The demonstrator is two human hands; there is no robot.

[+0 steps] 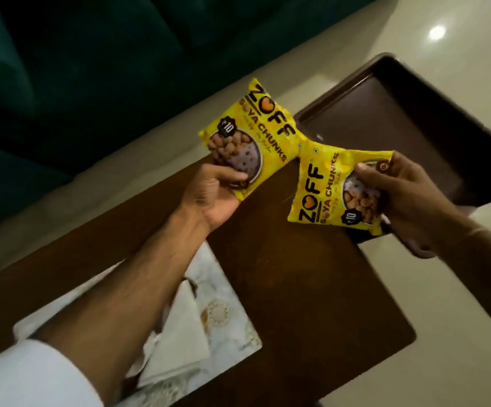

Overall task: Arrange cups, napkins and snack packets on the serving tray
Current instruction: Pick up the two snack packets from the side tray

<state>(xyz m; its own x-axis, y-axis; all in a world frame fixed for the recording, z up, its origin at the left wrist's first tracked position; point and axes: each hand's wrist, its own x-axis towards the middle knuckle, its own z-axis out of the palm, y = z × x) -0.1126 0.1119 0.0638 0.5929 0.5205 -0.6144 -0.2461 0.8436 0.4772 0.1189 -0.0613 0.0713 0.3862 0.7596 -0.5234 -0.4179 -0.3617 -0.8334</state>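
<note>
- A dim room: a dark wooden table [297, 289] stands on a pale glossy floor [414, 30], with a dark green sofa [62, 69] beyond it.
- The serving tray [385, 80], dark brown with a raised rim, lies at the table's far right end, overhanging the floor; its bed shows nothing on it (the near corner is hidden behind a packet).
- The right hand [409, 195] is closed in a pinch on the right snack packet [323, 195], thumb on the printed face, and holds it above the tray's near-left edge. The packet's long axis runs roughly toward and away from the person.
- The left hand [218, 198] grips the left snack packet [256, 136] by its lower end, fingers curled round it, over the bare table just left of the tray. This packet slants up and right, its top corner close to the tray's left rim, and the two packets nearly touch at a corner.
- My reading: the right hand is nearer the tray, which lies ahead and to the right of both hands, so a short carry that way should set the packets down.
- Nothing stands between packets and tray.
- Nearer the person, under the left forearm, a folded napkin [185, 342] rests on a pale patterned mat [226, 318], not yet on the tray; no cups are in view.
</note>
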